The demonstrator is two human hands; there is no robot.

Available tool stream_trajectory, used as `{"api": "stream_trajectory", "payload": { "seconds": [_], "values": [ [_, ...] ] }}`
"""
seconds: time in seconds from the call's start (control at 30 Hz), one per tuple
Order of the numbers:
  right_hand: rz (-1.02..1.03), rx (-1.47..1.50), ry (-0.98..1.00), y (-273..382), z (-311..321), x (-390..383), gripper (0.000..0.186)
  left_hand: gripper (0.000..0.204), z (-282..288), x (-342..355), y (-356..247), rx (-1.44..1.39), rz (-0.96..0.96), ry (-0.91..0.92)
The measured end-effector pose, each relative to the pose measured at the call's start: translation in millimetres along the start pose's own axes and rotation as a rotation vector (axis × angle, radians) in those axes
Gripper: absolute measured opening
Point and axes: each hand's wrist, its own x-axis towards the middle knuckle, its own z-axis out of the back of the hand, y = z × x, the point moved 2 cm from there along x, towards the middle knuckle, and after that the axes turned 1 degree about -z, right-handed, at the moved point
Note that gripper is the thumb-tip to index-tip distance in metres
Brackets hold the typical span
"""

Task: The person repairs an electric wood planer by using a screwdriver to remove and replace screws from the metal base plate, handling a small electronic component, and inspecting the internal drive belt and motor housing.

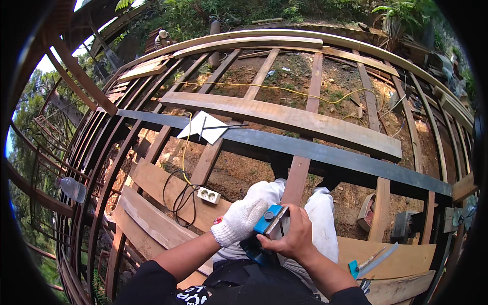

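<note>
A blue electric planer [268,219], with a dark round knob and a metal sole, is held upright in front of my lap. My left hand [243,219], in a white knit glove, is closed against its left side; its lower fingers are partly hidden. My bare right hand [295,235] grips the planer from the right, thumb across the metal part. The lower body of the tool drops into shadow between my legs. Just left of my glove, a white socket block [208,195] with a coiled black cable [178,203] lies on a plank.
A dark painted beam [315,152] crosses ahead of me, with a thick plank [284,122] beyond it. On the beam rests a white sheet [204,127] with thin dark strips. A teal-handled square [376,260] lies at right. Open gaps between joists show soil. Another person [162,38] is far left.
</note>
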Motion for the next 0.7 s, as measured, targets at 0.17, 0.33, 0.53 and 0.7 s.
{"api": "stream_trajectory", "payload": {
  "seconds": [0.17, 0.33, 0.53, 0.7],
  "values": [
    [-0.068, -0.009, 0.039, -11.2, 0.9, -2.1, 0.078, 0.023, -8.4, 1.1, 4.7, 0.097, -0.082, 0.049],
    [0.012, -0.028, 0.024, -2.2, 0.4, -2.7, 0.079, 0.025, -2.9, -9.7, 5.4, 0.188, -0.159, 0.076],
    [0.236, -0.051, -0.009, 14.0, -7.0, -1.1, 0.081, 0.028, 6.1, -22.3, 13.1, 0.215, -0.056, 0.257],
    [0.28, -0.025, 0.07, 15.3, -12.0, -3.3, 0.08, 0.039, 37.0, 9.5, -11.2, -0.093, 0.71, 0.848]
  ]
}}
